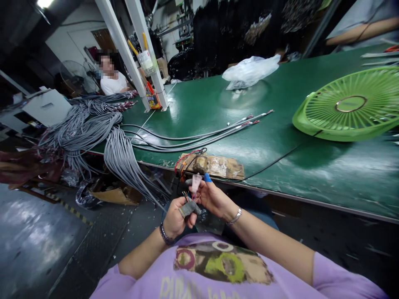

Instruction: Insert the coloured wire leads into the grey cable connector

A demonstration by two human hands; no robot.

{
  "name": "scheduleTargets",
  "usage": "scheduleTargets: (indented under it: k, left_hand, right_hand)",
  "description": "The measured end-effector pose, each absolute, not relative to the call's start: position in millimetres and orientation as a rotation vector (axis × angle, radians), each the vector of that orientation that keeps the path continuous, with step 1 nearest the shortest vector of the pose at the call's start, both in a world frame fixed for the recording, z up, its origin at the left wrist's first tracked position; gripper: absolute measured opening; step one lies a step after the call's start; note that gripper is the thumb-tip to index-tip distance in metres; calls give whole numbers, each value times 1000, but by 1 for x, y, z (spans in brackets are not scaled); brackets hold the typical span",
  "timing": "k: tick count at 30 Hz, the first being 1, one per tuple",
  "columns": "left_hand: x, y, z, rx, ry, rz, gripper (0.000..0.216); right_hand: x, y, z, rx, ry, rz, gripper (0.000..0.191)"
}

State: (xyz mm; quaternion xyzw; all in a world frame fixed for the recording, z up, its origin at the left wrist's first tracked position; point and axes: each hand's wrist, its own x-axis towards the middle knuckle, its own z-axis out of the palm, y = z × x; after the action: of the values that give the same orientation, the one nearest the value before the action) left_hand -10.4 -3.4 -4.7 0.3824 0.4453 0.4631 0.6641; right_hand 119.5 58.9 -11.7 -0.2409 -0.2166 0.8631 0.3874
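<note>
My left hand (176,218) is closed around the end of a grey cable (189,207), with thin coloured wires (186,194) fanning out of its tip. My right hand (213,197) pinches at those wire ends, next to a small translucent connector (196,182); a blue cot (207,177) covers one fingertip and tape wraps another. Both hands hover just below the front edge of the green table (280,137). A taped cardboard-covered block (215,165) with red and black wires sits on the edge right above them.
A big bundle of grey cables (102,133) drapes off the table's left end. Three loose cables (199,137) lie across the middle. A green fan grille (352,104) rests at right, a plastic bag (249,70) farther back. Another person (110,77) sits at far left, someone's arm (358,31) at top right.
</note>
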Motion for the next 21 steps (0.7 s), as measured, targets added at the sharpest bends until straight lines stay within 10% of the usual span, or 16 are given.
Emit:
scheduleTargets:
  k: [13,21]
  left_hand:
    - [5,-11,-1,801,1047,1265,29]
    - [7,-9,-4,779,1062,1253,29]
  right_hand:
    - [120,56,-17,-762,-873,1760,39]
    - [113,63,-19,-569,-440,2142,30]
